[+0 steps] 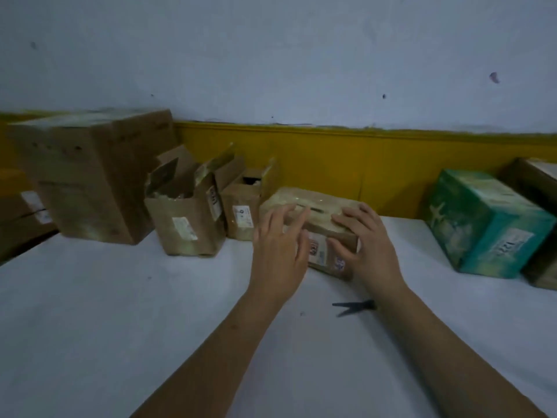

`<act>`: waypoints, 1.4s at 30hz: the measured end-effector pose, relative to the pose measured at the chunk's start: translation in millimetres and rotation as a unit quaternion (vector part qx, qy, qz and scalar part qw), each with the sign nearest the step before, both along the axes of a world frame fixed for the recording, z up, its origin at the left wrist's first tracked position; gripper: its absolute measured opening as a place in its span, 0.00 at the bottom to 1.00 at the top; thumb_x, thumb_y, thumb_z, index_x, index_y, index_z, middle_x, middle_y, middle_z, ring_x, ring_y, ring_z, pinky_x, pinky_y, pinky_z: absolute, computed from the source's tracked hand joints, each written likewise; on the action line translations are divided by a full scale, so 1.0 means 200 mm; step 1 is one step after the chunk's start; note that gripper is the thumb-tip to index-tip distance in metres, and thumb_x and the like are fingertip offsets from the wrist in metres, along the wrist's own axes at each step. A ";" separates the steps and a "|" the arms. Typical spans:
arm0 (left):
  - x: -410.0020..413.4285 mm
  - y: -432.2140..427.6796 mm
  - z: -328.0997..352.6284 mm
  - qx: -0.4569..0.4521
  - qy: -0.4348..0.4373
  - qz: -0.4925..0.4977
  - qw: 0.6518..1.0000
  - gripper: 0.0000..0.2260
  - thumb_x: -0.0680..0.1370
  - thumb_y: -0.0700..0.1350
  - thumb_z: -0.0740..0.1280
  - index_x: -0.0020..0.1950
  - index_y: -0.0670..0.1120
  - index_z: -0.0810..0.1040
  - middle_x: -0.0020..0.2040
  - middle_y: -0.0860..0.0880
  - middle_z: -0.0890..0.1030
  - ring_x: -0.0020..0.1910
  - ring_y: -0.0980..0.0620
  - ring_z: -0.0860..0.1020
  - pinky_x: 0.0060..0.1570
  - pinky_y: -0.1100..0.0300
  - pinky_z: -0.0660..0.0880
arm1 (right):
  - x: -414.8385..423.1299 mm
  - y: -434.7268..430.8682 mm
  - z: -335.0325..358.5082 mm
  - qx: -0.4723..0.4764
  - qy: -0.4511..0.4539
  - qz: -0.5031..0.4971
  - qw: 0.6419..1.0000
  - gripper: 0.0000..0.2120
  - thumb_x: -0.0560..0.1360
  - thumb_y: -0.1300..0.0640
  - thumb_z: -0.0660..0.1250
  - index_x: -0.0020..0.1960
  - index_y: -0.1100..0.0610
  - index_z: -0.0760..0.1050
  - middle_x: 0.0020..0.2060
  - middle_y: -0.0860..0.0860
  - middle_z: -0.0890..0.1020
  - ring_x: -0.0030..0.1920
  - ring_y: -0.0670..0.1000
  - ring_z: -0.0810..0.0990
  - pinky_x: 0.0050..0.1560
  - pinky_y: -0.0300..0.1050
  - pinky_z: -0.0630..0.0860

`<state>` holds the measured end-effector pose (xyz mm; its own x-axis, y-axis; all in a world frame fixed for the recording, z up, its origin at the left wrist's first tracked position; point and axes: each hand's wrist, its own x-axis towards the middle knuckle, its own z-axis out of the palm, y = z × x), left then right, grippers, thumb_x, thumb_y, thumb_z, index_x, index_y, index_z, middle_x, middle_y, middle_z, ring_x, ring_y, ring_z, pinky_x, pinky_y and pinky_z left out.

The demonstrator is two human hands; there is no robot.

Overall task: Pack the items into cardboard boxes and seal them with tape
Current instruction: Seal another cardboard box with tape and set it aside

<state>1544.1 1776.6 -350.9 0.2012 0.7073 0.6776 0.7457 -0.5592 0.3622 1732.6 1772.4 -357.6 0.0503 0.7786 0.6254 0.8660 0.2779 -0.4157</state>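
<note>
A small closed cardboard box (319,211) with shiny tape on its top lies on the white table (120,312) near the yellow wall strip. My left hand (278,245) is at its left end, fingers spread and fairly straight over the top edge. My right hand (366,242) is on its right end, fingers on the top and thumb against the front face with the labels. Black scissors (352,307) lie open on the table just behind my right forearm, partly hidden by it.
Two small open cardboard boxes (187,218) (242,206) stand left of the taped box, and a large tilted carton (90,173) is further left. A teal box (485,218) and a dark box (539,188) sit at the right.
</note>
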 end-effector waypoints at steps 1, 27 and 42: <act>0.02 0.06 -0.01 0.005 0.006 -0.009 1.000 0.18 0.83 0.48 0.57 0.72 0.51 0.73 0.70 0.49 0.71 0.71 0.48 0.66 0.67 0.45 0.66 | 0.00 0.02 -0.02 0.007 0.001 0.010 1.000 0.21 0.72 0.51 0.75 0.64 0.53 0.78 0.67 0.49 0.75 0.75 0.52 0.62 0.73 0.49 0.63; -0.03 0.29 0.28 -0.151 0.182 -0.093 0.967 0.38 0.73 0.72 0.62 0.80 0.61 0.54 0.75 0.58 0.63 0.73 0.55 0.60 0.72 0.51 0.54 | 0.31 -0.09 0.17 -0.059 0.047 0.193 0.978 0.16 0.68 0.39 0.73 0.52 0.44 0.83 0.68 0.42 0.71 0.70 0.45 0.68 0.62 0.33 0.71; -0.06 0.19 0.39 -0.286 -0.089 -0.144 0.943 0.13 0.69 0.61 0.76 0.46 0.58 0.78 0.47 0.58 0.81 0.48 0.58 0.79 0.47 0.56 0.79 | 0.18 -0.13 0.22 -0.158 0.302 0.040 0.939 0.14 0.69 0.35 0.70 0.42 0.45 0.83 0.36 0.48 0.85 0.39 0.50 0.84 0.44 0.47 0.82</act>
